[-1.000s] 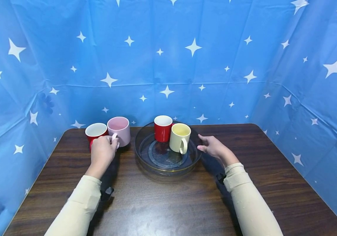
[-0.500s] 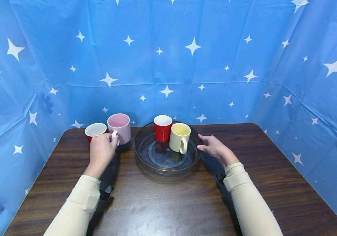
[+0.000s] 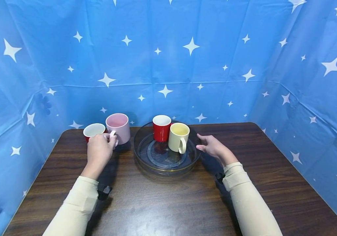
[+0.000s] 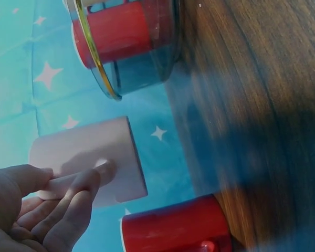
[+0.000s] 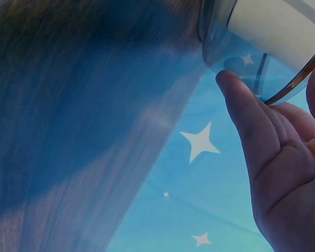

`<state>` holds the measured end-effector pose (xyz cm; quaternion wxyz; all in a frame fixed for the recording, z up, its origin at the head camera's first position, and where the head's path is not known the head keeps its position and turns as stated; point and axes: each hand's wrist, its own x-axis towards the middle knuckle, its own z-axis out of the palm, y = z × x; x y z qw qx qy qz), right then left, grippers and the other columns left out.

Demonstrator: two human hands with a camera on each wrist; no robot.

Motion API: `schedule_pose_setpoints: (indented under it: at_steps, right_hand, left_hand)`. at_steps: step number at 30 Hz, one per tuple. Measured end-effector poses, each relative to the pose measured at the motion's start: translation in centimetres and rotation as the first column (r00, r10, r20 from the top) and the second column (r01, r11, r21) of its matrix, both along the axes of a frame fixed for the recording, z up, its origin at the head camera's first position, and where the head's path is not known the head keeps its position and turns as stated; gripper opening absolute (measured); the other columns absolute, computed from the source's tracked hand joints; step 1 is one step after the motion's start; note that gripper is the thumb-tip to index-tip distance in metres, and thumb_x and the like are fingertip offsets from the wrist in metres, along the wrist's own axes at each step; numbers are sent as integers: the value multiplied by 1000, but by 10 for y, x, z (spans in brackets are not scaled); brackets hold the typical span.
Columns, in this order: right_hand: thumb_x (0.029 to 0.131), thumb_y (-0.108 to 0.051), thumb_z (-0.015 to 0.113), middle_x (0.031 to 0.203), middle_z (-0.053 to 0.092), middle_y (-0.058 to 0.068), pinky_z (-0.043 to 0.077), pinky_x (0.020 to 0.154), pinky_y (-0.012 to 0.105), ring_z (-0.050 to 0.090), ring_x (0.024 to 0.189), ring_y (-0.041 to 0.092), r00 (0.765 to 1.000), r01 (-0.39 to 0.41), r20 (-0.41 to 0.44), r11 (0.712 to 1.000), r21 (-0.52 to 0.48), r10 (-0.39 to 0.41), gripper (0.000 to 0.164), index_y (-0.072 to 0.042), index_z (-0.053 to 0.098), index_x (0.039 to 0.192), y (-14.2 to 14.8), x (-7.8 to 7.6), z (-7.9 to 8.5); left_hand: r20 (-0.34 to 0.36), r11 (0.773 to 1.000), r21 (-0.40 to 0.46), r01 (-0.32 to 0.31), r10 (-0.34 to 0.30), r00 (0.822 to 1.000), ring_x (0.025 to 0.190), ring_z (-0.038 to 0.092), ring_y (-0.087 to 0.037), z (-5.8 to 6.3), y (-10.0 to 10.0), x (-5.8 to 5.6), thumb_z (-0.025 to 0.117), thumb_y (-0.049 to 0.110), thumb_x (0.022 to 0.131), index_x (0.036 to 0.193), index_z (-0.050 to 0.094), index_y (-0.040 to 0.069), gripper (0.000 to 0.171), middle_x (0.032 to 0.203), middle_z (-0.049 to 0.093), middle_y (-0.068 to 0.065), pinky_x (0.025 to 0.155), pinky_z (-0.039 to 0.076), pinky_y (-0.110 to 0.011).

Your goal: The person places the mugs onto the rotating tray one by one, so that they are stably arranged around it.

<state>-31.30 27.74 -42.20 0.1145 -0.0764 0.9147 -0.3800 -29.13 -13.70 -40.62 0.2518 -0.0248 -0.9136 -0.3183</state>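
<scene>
- The left hand [image 3: 100, 151] grasps the handle [image 4: 60, 185] of the pink mug [image 3: 122, 133], its fingers [image 4: 79, 205] and thumb pinching it.
- The pink mug is upright at the far left, its handle towards the near left; the left wrist view shows its base raised off the tabletop [image 3: 162, 203].
- The left red mug [image 4: 173, 226] stands just left of the pink mug, partly hidden by the left hand in the head view.
- The right hand [image 3: 214, 146] grasps nothing; its fingers are released, fairly straight, and rest along the right side of the glass bowl [image 3: 168, 171].
- In the bowl, the right red mug [image 3: 160, 133] stands upright on the far side.
- The yellow mug [image 3: 175, 142] stands upright just near and right of it, handle towards the near side.
- A blue starred curtain [image 3: 139, 65] hangs behind the tabletop.
</scene>
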Motion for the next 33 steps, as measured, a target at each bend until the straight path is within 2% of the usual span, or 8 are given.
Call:
schedule_pose_setpoints:
  at_steps: [6, 13, 21, 27, 33]
  right_hand:
    - [102, -10, 59, 157, 33, 28, 45, 108, 50, 48, 136, 40, 1000, 3, 8, 1000, -7, -3, 65, -1, 28, 158, 0, 0, 0]
    - [102, -12, 59, 157, 33, 28, 42, 110, 51, 39, 142, 42, 1000, -8, -8, 1000, 24, 8, 65, -1, 28, 158, 1, -1, 1]
    - [103, -10, 59, 157, 32, 29, 46, 107, 50, 51, 134, 40, 1000, -10, -1, 1000, 1, 10, 64, 0, 28, 158, 0, 0, -1]
    - [102, -9, 59, 158, 31, 27, 46, 107, 49, 53, 132, 36, 1000, 9, 22, 1000, -27, -9, 65, -1, 28, 158, 0, 0, -2]
    - [102, -10, 59, 158, 32, 28, 46, 108, 49, 49, 136, 37, 1000, 6, 9, 1000, -14, -6, 64, 0, 28, 158, 0, -1, -1]
  left_hand:
    - [-19, 1000, -8, 6, -6, 1000, 57, 56, -27, 3, -1, 1, 63, 12, 99, 81, 78, -3, 27, 59, 67, -10, 54, 40, -34]
    - [-23, 1000, -19, 8, -9, 1000, 54, 54, -26, 6, 0, 1, 63, 13, 98, 80, 77, -2, 27, 55, 64, -8, 51, 37, -33]
    - [-13, 1000, -14, 23, -23, 1000, 55, 55, -25, 8, 2, 4, 64, 12, 98, 85, 78, -3, 25, 58, 66, -9, 51, 38, -33]
    - [-8, 999, -24, 25, -25, 1000, 57, 57, -26, 11, 5, 7, 64, 12, 98, 89, 79, -3, 23, 61, 68, -10, 54, 39, -34]
    - [-15, 999, -36, 27, -28, 1000, 57, 56, -27, 13, 7, 8, 65, 13, 98, 90, 79, -4, 23, 61, 68, -11, 54, 40, -36]
